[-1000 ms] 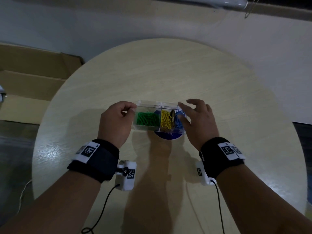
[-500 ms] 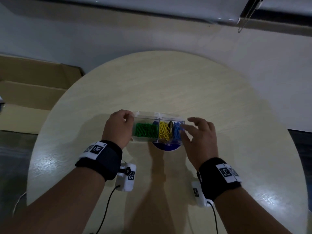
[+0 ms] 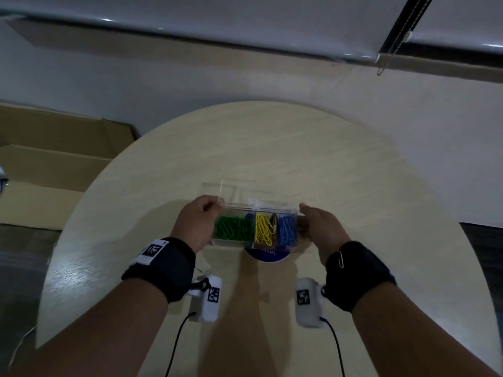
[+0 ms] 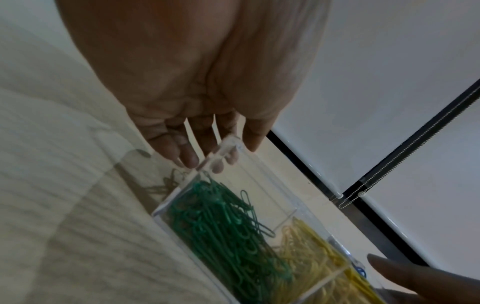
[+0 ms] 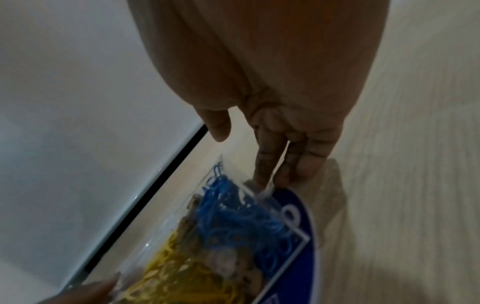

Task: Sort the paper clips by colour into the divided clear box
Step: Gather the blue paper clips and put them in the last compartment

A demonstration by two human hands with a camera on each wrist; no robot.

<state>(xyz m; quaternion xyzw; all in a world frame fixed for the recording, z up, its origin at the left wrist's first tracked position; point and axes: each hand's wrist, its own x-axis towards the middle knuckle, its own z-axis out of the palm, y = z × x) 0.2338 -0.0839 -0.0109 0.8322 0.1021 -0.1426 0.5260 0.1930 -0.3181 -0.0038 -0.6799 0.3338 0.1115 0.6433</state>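
Observation:
The divided clear box [image 3: 253,205] sits near the middle of the round table, over a blue disc [image 3: 268,256]. Its compartments hold green clips [image 3: 232,228], yellow clips [image 3: 263,228], a few brownish clips [image 3: 274,223] and blue clips [image 3: 287,229]. My left hand [image 3: 215,208] pinches the box's left far corner, where a clear lid [image 3: 223,192] stands up. My right hand [image 3: 302,216] grips the right end. In the left wrist view, my fingertips [image 4: 189,159] touch the corner above the green clips [image 4: 228,226]. In the right wrist view, my fingers [image 5: 262,164] meet the wall beside the blue clips [image 5: 233,216].
A silver paper clip [image 3: 340,259] clings to the black band on my right wrist. Flattened cardboard [image 3: 54,159] lies on the floor left of the table [image 3: 272,148]. A wall and a window blind with a bead chain [image 3: 394,36] stand behind.
My right hand left the top of the blue compartment and now holds the box's right end. The clear lid now shows raised behind the box. The left hand stays at the left corner.

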